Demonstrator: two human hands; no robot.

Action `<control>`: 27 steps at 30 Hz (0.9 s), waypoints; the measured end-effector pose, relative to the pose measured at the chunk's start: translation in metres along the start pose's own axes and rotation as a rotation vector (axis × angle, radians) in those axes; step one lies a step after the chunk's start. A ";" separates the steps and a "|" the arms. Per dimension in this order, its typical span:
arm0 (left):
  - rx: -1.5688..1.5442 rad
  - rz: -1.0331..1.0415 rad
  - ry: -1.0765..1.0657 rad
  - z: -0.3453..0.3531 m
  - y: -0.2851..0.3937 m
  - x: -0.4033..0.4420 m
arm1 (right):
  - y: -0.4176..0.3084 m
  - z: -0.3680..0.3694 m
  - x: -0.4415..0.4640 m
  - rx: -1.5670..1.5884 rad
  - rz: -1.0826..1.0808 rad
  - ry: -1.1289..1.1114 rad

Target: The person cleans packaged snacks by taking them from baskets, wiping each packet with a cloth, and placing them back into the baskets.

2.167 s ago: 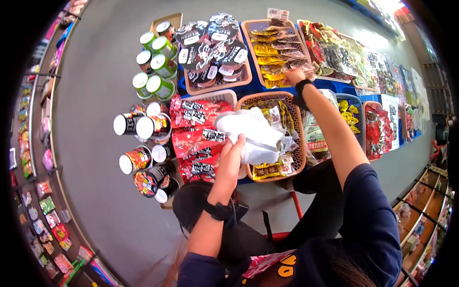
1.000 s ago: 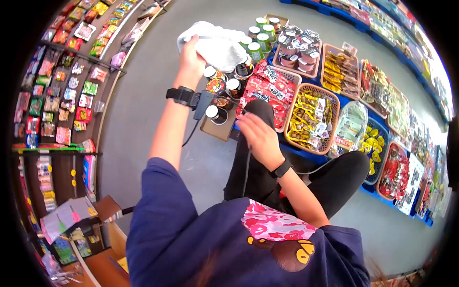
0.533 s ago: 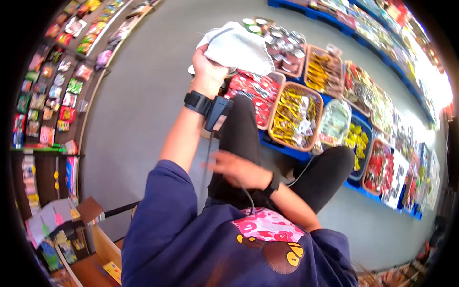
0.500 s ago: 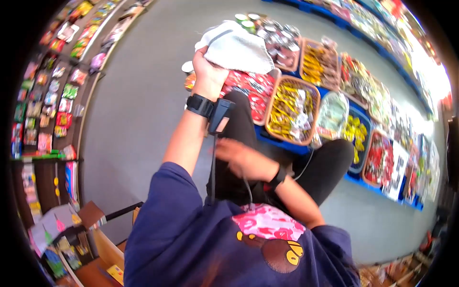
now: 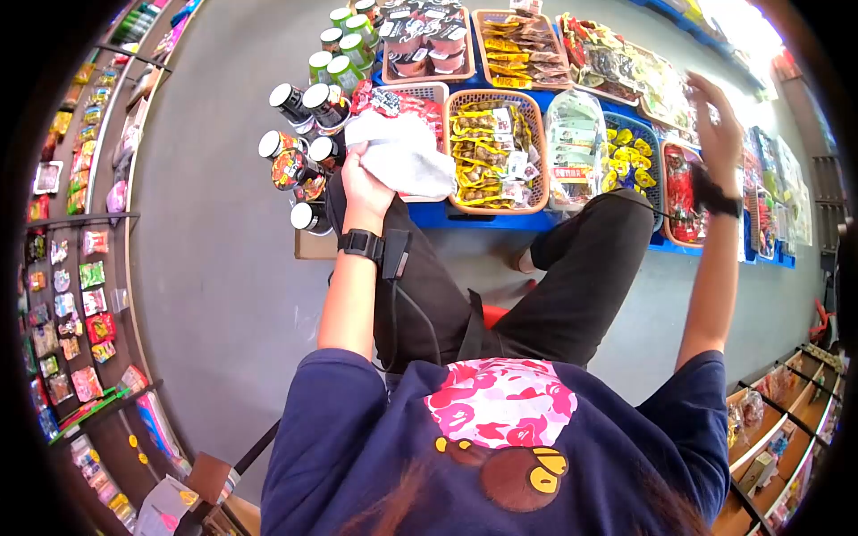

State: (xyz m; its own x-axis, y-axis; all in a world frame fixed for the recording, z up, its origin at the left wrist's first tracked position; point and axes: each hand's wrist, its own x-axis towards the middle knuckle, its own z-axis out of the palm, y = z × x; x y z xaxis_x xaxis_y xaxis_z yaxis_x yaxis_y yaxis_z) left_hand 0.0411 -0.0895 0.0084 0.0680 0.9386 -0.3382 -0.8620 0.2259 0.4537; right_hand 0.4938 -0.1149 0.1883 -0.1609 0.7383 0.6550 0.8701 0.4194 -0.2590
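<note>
A white cloth (image 5: 407, 159) with a grey stripe hangs from my left hand (image 5: 366, 188), which is closed on its near left edge. The cloth partly covers a basket of red packets (image 5: 431, 112). My right hand (image 5: 720, 129) reaches out over the goods at the right, its fingers stretched and apart, holding nothing that I can see. Below its wrist stands a basket of red packets (image 5: 681, 201). Between my hands are a basket of yellow packets (image 5: 483, 152), a clear tub (image 5: 574, 143) and a blue basket with yellow packets (image 5: 630, 161).
Dark-lidded jars (image 5: 326, 105) and green-labelled cans (image 5: 344, 70) crowd the left end of the blue stand (image 5: 500, 221). Stacked cups (image 5: 427, 40) fill a basket behind. Shelves of packets (image 5: 94, 304) line the left side; wooden shelves (image 5: 769, 420) are at lower right.
My right hand has moved from my lap far out to the right, over the goods. My left hand still holds the cloth, now lower in view beside the jars. The view has shifted.
</note>
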 end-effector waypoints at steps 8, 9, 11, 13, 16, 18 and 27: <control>0.040 -0.003 0.031 -0.008 0.001 0.007 | 0.022 -0.108 -0.098 -0.589 -0.096 -0.428; 0.059 0.008 0.051 -0.008 0.000 0.009 | 0.020 -0.115 -0.112 -0.602 -0.078 -0.473; 0.055 0.013 0.062 -0.012 -0.003 0.011 | 0.002 -0.113 -0.131 -0.591 0.047 -0.512; 0.048 -0.031 0.103 -0.010 -0.005 0.014 | -0.015 -0.092 -0.142 -0.409 0.074 -0.460; 0.071 -0.037 0.089 -0.013 -0.010 0.018 | -0.059 -0.034 -0.136 0.432 0.438 -0.280; 0.069 -0.037 0.089 -0.012 -0.011 0.017 | -0.081 0.016 -0.130 0.967 0.575 -0.159; 0.070 -0.012 0.142 -0.009 -0.008 0.013 | -0.098 0.315 -0.149 0.500 0.270 -0.519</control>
State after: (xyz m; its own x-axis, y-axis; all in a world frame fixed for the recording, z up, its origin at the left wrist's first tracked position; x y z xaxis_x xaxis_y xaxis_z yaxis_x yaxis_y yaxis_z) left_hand 0.0444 -0.0814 -0.0069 0.0022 0.8903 -0.4553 -0.8241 0.2595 0.5035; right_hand 0.2859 -0.1002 -0.1073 -0.2779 0.9506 0.1386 0.6157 0.2870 -0.7338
